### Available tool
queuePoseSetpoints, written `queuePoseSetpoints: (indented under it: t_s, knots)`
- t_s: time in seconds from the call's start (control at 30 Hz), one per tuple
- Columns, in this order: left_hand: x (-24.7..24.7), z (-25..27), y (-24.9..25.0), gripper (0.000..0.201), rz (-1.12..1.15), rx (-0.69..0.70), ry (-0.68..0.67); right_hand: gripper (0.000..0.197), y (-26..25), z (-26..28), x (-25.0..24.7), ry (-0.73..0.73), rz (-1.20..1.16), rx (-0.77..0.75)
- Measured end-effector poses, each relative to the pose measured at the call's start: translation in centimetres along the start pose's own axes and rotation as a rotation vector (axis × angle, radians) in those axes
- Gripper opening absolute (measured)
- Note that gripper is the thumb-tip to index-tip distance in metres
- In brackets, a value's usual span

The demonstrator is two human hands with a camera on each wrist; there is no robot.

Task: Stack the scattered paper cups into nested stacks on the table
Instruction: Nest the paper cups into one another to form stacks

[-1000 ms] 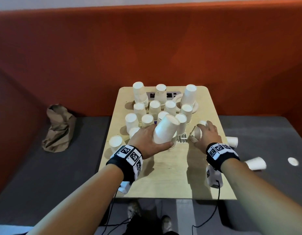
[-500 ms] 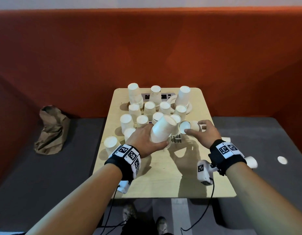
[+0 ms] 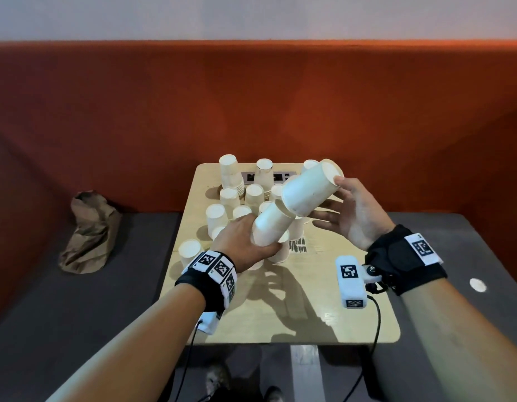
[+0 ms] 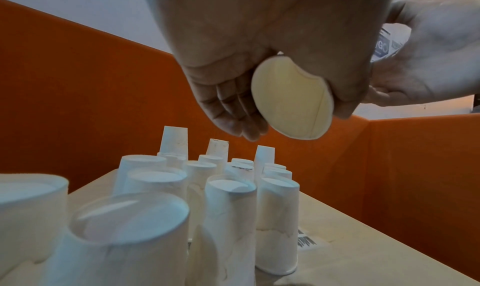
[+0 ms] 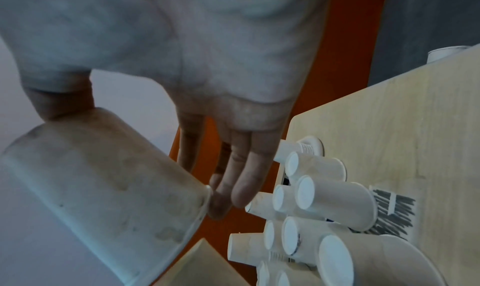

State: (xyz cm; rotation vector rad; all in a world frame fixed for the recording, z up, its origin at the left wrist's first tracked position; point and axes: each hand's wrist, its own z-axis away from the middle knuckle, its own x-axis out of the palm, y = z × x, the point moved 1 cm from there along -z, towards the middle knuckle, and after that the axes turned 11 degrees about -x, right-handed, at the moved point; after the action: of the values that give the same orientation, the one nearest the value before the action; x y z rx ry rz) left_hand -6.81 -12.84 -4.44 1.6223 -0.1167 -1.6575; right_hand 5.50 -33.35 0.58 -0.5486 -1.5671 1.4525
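The left hand (image 3: 245, 242) is gripping a tilted paper cup (image 3: 270, 227) in the air, fingers (image 4: 233, 105) and thumb wrapping its wall near the open mouth, which the left wrist view is showing squeezed into an oval. The right hand (image 3: 354, 214) is bringing a second cup (image 3: 308, 188) against it, thumb pressing on the closed base and the long fingers (image 5: 249, 175) stretching straight along its far side, so it is sitting pinched between them. The second cup's open rim is meeting the first cup's closed end just left of the right fingertips; how far it is nested I cannot tell. Beneath and beyond both sets of fingers, upside-down cups (image 3: 253, 195) are crowding the wooden surface (image 3: 324, 314), some already stacked at the back.
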Motion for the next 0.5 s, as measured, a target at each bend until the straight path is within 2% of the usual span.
queuePoseSetpoints:
  t_s: [0.1, 0.17, 0.5]
  knots:
    - [-0.5, 0.4, -0.2, 0.055, -0.018, 0.013, 0.011, 0.058, 0.2, 0.2, 0.6, -0.029, -0.003, 0.022]
    - [-0.9, 0.6, -0.4, 0.053, -0.031, 0.012, 0.011, 0.064, 0.5, 0.3, 1.0, -0.041, -0.009, 0.042]
    - [-1.9, 1.2, -1.5, 0.056, -0.041, -0.004, 0.000, 0.082, 2.7, 1.3, 2.3, -0.128, -0.022, 0.173]
